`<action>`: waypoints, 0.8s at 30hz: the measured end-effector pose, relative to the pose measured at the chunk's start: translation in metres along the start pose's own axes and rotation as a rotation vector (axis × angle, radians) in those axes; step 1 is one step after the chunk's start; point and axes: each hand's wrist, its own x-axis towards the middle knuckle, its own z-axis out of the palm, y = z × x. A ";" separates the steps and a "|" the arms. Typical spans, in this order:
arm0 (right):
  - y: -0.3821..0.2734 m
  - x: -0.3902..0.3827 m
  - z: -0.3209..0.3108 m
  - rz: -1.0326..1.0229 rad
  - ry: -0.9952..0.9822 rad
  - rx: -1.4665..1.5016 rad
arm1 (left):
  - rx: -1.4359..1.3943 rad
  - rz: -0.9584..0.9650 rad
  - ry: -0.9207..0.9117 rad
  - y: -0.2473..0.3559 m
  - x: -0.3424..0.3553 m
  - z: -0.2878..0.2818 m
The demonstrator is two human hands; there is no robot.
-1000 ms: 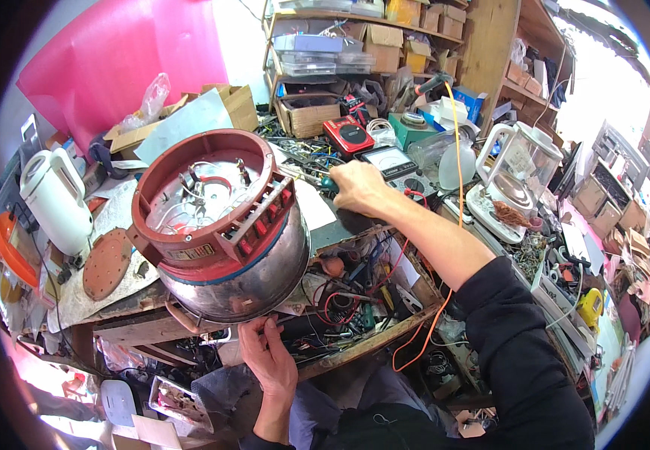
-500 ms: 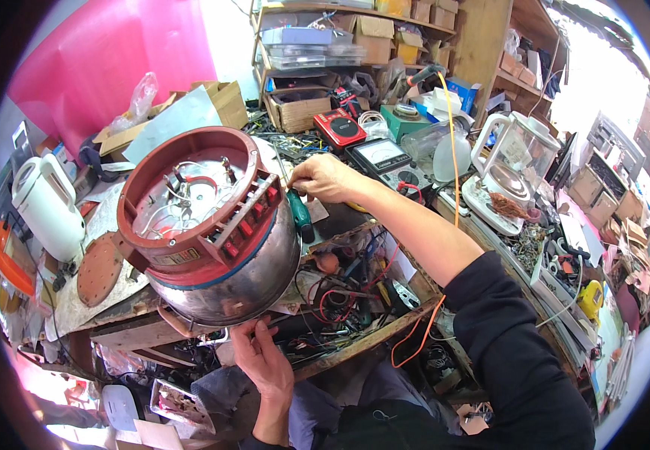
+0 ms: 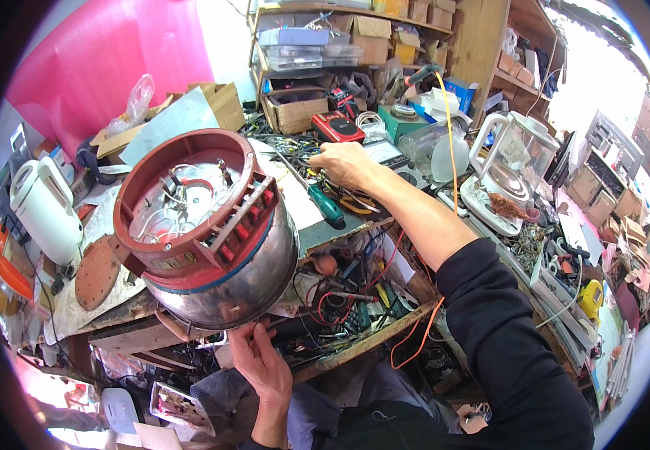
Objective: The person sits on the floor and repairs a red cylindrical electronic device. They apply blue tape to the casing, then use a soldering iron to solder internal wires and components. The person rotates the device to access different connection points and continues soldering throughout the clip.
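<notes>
A steel pot-shaped appliance [image 3: 227, 289] lies tilted upside down on the bench, its red-brown base ring [image 3: 131, 210] facing up. Loose white wires [image 3: 167, 214] and metal terminals show inside the ring, and a row of red switches [image 3: 238, 229] runs along its side. My left hand [image 3: 263, 361] is under the near rim, fingertips touching it, fingers bent and partly hidden. My right hand [image 3: 347, 165] reaches over the hand tools beyond the pot, its fingers pinched together; what they hold, if anything, is hidden. Just nearer lies a green-handled screwdriver [image 3: 326, 206], apart from that hand.
A round perforated brown plate [image 3: 98, 274] and a white kettle [image 3: 49, 210] stand left of the pot. Below is an open drawer [image 3: 370, 341] crammed with tools and wires. A red meter [image 3: 337, 127], a glass-jug blender [image 3: 516, 154] and an orange cord [image 3: 454, 161] are to the right.
My right hand has moved away from the pot, up and to the right. The screwdriver now lies farther right, clear of the pot. My left hand has stayed at the rim.
</notes>
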 end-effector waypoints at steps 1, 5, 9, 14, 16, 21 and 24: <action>0.001 -0.001 -0.003 0.013 0.022 -0.012 | -0.007 -0.004 0.006 0.001 0.000 0.000; 0.002 -0.003 0.000 0.047 0.014 -0.026 | -0.016 -0.002 0.019 0.004 0.000 0.002; -0.002 -0.005 0.009 0.116 -0.007 0.033 | -0.012 0.003 0.022 0.001 0.001 0.002; -0.023 0.003 0.003 0.247 -0.048 -0.002 | 0.007 0.002 0.024 0.000 0.000 0.001; -0.026 0.002 -0.002 0.269 -0.062 -0.004 | 0.008 0.006 0.017 0.000 0.000 0.001; -0.019 0.003 -0.008 0.301 -0.098 0.114 | 0.000 -0.012 0.022 0.004 0.000 0.003; -0.017 0.006 -0.002 0.159 -0.091 0.190 | -0.015 -0.027 0.024 0.002 0.000 0.002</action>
